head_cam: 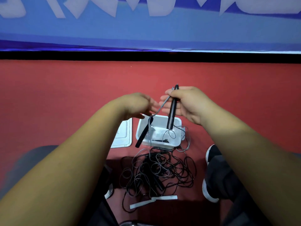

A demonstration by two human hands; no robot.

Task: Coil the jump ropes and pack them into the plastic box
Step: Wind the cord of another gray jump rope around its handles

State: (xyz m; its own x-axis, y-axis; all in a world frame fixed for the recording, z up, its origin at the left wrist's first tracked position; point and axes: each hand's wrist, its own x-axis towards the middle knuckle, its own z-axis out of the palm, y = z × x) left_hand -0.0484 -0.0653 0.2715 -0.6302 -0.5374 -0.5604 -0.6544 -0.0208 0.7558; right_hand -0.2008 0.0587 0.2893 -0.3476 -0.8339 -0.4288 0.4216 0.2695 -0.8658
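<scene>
One slim black plastic rope handle [171, 115] sits gripped in your right hand [184, 103], left hand [136, 105] splayed, over matte red carpet [65, 87].

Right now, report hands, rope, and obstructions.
Right hand grips black handle. Left hand open beside rope. Second handle dangles by plastic box. Tangled ropes nearside.

The blue banner [146, 33] carries big white characters, but they are cut off and not readable. No other text is legible
</scene>
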